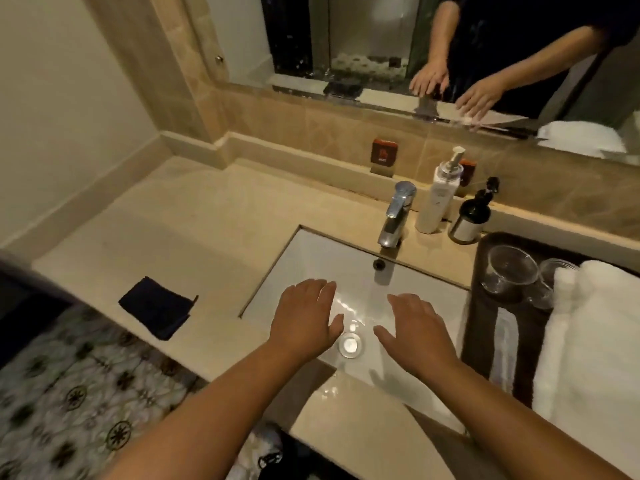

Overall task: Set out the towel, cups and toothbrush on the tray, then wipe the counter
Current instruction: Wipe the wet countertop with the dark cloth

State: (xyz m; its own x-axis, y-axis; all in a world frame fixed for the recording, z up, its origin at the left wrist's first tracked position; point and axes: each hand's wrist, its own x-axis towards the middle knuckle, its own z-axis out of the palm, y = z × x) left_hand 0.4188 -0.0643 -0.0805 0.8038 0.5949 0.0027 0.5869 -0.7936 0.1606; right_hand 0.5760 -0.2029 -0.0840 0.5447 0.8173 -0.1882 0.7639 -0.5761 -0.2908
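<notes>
I count two hands, left hand (306,315) and right hand (417,329), both empty and spread. On the bench (194,216): one dark tray (485,327), two clear cups (509,273) (549,282), one white towel (595,341), one wrapped toothbrush (504,348), two pump bottles (438,199) (471,218), one tap (396,213), one dark cloth (157,306).

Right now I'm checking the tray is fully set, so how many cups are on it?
2. One clear cup at the tray's back-left corner; a second cup just right of it, partly hidden behind the white towel.
</notes>
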